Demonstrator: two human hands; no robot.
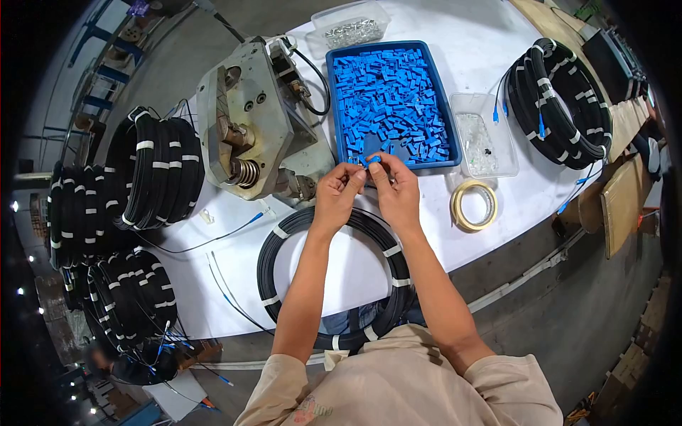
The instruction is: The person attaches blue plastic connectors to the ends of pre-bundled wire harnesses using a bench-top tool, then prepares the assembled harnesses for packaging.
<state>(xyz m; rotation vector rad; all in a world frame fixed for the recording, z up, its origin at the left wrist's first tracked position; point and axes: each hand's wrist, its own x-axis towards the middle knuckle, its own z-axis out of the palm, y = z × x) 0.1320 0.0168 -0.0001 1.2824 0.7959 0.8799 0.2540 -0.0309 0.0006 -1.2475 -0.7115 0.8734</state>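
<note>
My left hand (338, 193) and my right hand (398, 193) meet just in front of the blue tray (455, 135). Thumbs and fingertips of both are closed in a pinch around a small blue connector (371, 162), partly hidden by the fingers. Whether the left fingers also grip a cable end cannot be made out. Under my forearms lies a coil of black cable (266, 266) bound with white bands, overhanging the table's near edge. Many loose blue connector pieces (391, 92) fill the tray.
A metal press-like machine (245, 121) stands left of the tray. Black cable coils (160, 170) are stacked at left; another coil (561, 106) lies at right. Beside the tray are a tape roll (458, 206), a clear box (477, 131) and a clear bin (352, 32) of small parts.
</note>
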